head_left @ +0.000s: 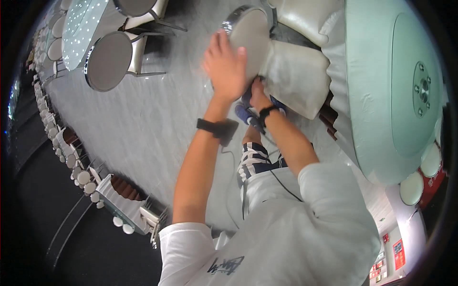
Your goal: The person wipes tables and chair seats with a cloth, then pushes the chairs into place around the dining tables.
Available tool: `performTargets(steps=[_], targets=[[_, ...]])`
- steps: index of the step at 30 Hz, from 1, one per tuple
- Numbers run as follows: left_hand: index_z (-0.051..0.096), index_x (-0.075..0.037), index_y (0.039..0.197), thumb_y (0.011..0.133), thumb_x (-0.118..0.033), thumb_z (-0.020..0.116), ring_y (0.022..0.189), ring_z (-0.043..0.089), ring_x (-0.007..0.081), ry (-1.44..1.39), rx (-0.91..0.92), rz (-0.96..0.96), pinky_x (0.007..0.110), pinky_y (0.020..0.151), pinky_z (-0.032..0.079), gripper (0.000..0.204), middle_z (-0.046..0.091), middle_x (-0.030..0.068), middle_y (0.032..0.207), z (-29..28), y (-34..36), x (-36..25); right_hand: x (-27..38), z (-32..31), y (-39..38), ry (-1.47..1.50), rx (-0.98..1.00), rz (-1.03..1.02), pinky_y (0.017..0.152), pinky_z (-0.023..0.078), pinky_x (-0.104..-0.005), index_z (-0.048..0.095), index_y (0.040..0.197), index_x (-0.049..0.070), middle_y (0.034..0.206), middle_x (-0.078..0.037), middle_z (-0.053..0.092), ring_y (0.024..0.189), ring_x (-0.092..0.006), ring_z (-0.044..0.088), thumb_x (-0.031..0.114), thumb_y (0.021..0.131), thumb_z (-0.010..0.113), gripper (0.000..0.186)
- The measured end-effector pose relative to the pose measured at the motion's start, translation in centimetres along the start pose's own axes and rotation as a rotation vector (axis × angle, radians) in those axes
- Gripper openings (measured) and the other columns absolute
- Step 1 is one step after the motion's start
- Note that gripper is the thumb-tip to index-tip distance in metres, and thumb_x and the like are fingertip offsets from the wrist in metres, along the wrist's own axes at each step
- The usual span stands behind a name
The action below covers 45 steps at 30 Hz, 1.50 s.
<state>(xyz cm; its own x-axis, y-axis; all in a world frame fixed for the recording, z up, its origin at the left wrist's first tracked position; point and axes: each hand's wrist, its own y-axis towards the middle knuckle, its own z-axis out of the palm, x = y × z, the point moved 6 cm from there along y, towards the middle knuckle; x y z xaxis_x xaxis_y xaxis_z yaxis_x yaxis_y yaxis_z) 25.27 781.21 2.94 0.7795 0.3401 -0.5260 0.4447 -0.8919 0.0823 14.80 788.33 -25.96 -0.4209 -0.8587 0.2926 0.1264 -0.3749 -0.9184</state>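
standing just ahead of both hands, the round-backed banquet chair [273, 64] should handle as a stiff, moderately heavy piece; its cream seat [298, 78], ahead and to the right, looks padded and slightly yielding, not fragile. the shiny chrome rim [232, 19] may be slippery, so both sides of the backrest [253, 40] probably give the surer hold. the hands are apart, near each other. the left hand [225, 66] is palm down over the backrest's left part, fingers spread forward; contact is unclear. the right hand [258, 93], its forearm [288, 138] slanting inward, is by the backrest's lower edge; whether it grips, i cannot tell.
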Motion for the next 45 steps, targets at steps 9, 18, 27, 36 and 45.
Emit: performTargets(steps=[9,18,27,36,45], targets=[[0.036,-0.002,0.157,0.106,-0.045,0.045,0.128,0.05,0.0426,-0.072,0.013,-0.03,0.055,0.107,0.04,0.068,0.041,0.0205,0.158,1.1,0.8,0.9,2.1,4.1,-12.5,-0.278,0.232,-0.038,0.101,0.054,-0.0414,0.057,0.138,0.003,0.129,-0.012,0.068,0.116,-0.0272,0.066,0.03,0.11,0.046,0.04],[0.036,-0.007,0.158,0.11,-0.037,0.041,0.134,0.053,0.0403,-0.747,0.382,0.078,0.047,0.112,0.043,0.057,0.044,0.0228,0.158,-2.2,-5.3,5.2,18.4,9.5,-19.5,-0.355,0.357,-0.422,0.109,0.048,-0.0446,0.058,0.136,0.0,0.133,-0.015,0.066,0.123,-0.029,0.063,0.034,0.112,0.044,0.044],[0.034,-0.001,0.158,0.1,-0.04,0.065,0.148,0.038,0.0418,-0.858,0.112,-0.232,0.045,0.123,0.03,0.077,0.041,0.026,0.159,-13.8,-12.8,16.2,7.6,20.6,-31.7,-1.25,0.674,-1.077,0.059,0.031,-0.033,0.046,0.078,0.003,0.071,0.003,0.036,0.069,-0.0101,0.035,0.03,0.109,0.055,0.043],[0.038,-0.004,0.157,0.065,-0.002,0.068,0.152,0.032,0.0439,-0.268,-0.218,-0.227,0.052,0.12,0.032,0.096,0.035,0.0226,0.164,-29.4,-8.9,26.1,-5.8,35.0,-32.4,-1.586,1.214,-0.885,0.07,0.049,-0.0443,0.064,0.101,-0.005,0.09,-0.019,0.065,0.077,-0.0423,0.059,0.011,0.095,0.067,0.017],[0.065,-0.011,0.128,0.074,-0.006,0.075,0.111,0.064,0.0368,-0.44,0.288,-0.333,0.047,0.099,0.047,0.055,0.072,0.0138,0.112,-28.7,-1.8,31.4,-6.7,44.7,-27.8,-1.753,1.322,-0.782,0.079,0.052,-0.0402,0.07,0.103,0.003,0.096,-0.012,0.069,0.09,-0.0341,0.065,0.013,0.082,0.081,0.026]])
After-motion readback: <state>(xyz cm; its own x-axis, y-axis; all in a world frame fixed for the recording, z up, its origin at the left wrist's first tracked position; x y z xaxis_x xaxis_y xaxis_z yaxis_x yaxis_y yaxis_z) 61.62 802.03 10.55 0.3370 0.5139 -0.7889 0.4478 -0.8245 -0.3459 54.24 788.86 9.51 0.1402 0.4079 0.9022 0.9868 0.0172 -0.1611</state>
